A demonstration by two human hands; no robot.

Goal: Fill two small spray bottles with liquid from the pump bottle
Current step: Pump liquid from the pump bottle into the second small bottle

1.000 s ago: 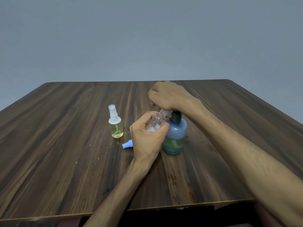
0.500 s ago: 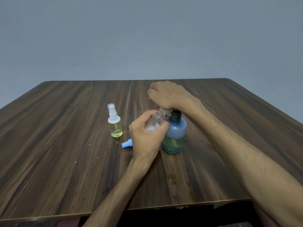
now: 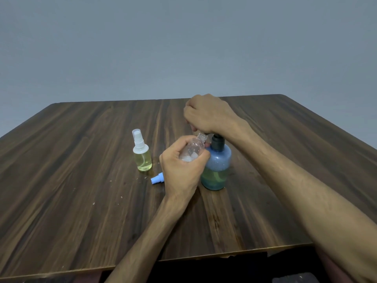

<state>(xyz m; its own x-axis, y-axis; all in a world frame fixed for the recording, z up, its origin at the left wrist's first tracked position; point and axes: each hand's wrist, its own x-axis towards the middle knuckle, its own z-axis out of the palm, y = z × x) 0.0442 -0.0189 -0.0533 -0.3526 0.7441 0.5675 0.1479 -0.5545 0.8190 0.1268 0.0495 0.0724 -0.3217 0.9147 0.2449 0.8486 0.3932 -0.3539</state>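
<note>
Two small spray bottles: one capped [image 3: 142, 155] left of the hands, one open [image 3: 191, 150] in the left hand [image 3: 181, 170]. One pump bottle [image 3: 216, 166] under the right hand [image 3: 208, 114]. One loose blue cap [image 3: 157, 179].

Our left hand [image 3: 181, 170] grips a clear small bottle [image 3: 192, 149], tilted against the blue pump bottle [image 3: 217, 168]. Our right hand [image 3: 208, 115] curls over its pump head. Left of the pump bottle stand a capped spray bottle [image 3: 141, 154] and a loose blue sprayer cap [image 3: 157, 179].
</note>
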